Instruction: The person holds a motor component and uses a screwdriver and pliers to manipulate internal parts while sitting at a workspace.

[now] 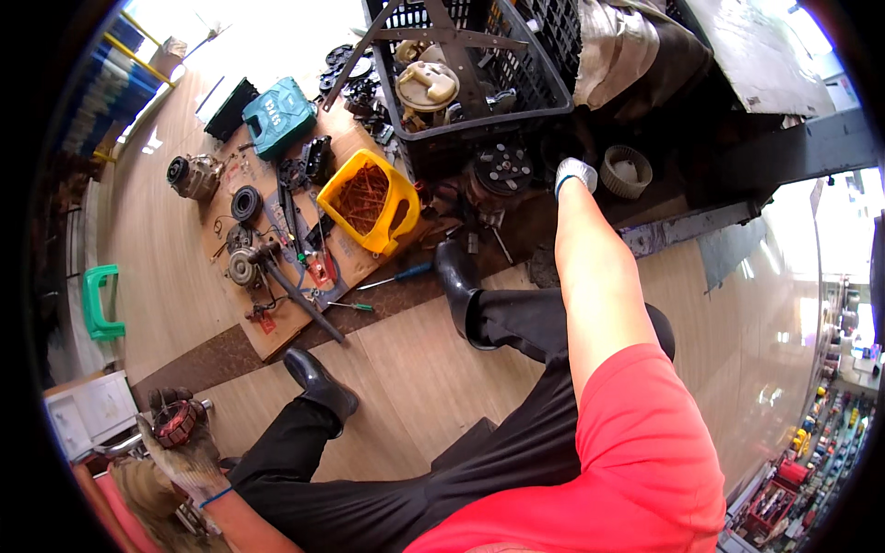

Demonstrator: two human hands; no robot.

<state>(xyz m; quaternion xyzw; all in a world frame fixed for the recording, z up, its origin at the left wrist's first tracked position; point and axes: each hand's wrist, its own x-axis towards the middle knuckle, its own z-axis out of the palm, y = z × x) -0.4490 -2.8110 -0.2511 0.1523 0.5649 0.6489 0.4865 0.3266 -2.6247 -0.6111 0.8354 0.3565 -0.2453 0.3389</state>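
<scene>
At lower left, the left hand (187,458) has its fingers clamped on a copper-coloured winding (176,424), seemingly not yet assembled, while the right hand (576,172), fingers' closure unclear, is beside a white fan wheel (626,173).

Past the left hand (194,455) stands a green plastic stool (90,300). Left of the right hand (576,172) sits a yellow plastic container (395,189) (thin reddish-brown strands (361,196) heaped inside), and farther left lies a closed teal carrying case (280,117).
</scene>
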